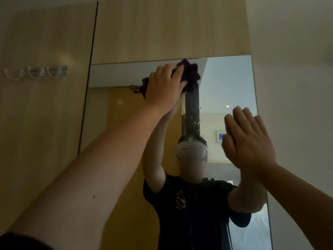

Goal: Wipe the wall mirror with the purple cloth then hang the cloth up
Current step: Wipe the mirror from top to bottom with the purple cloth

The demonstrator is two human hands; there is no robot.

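Purple cloth (189,76) (bunched) under left grip (164,85), against mirror (225,83).

Bare forearms, dark short sleeve (21,241)

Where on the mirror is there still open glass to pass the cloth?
The mirror is open between the two hands and down its lower left. The top is crowded: the left hand presses the purple cloth there. The right hand lies flat at the right edge. The hooks hang bare.
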